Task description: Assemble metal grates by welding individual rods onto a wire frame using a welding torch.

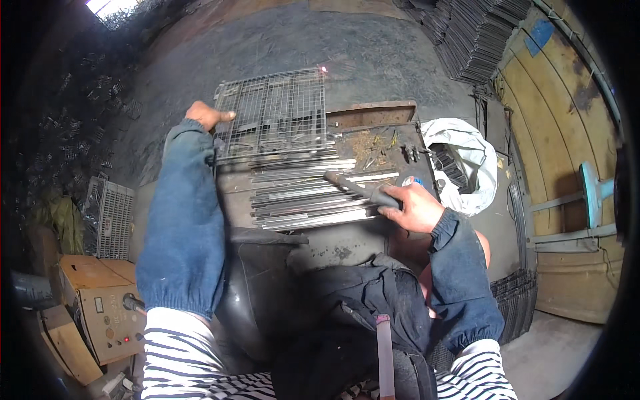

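My left hand (207, 115) rests on the left edge of a wire mesh grid (273, 110) that lies at the far end of a metal worktable (347, 240). My right hand (415, 208) grips the handle of a dark welding electrode holder (357, 187), whose tip points left over a row of flat metal strips (303, 197) laid side by side on the table. A small spark glows at the grid's far right corner (324, 69). Both forearms wear blue sleeve covers over a striped shirt.
A white sack (467, 157) of dark parts sits right of the table. Stacks of wire grids (477, 37) stand far right. A welding machine box (100, 310) and another mesh panel (115, 217) are on the left. Small scraps litter the table's far right part (380, 143).
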Available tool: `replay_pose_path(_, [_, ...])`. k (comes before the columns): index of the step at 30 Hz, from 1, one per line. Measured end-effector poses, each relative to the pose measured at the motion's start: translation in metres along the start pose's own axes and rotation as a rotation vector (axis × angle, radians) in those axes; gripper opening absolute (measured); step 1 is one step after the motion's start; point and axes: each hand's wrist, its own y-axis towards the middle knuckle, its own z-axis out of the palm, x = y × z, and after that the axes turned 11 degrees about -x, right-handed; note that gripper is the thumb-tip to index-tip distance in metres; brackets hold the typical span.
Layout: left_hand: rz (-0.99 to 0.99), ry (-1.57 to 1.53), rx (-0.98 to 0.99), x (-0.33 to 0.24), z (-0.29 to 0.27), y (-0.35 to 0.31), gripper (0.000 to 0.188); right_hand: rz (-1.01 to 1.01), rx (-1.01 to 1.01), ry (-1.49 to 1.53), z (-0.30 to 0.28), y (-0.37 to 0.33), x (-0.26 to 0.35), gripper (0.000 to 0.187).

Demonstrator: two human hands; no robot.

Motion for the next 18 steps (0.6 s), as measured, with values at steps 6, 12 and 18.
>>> replay_pose_path(6, [-0.129, -0.421, 0.07, 0.017, -0.012, -0.004, 0.051, 0.032, -0.444, 0.251, -0.023, 0.01, 0.011, 0.051])
replay_pose_path(12, [-0.013, -0.061, -0.055, -0.008, -0.004, -0.048, 0.068, 0.196, -0.368, 0.143, -0.026, -0.002, -0.02, 0.044])
replay_pose_path(18, [-0.137, -0.303, 0.015, -0.01, 0.018, -0.067, 0.062, 0.257, -0.053, -0.071, -0.023, 0.01, -0.041, 0.048])
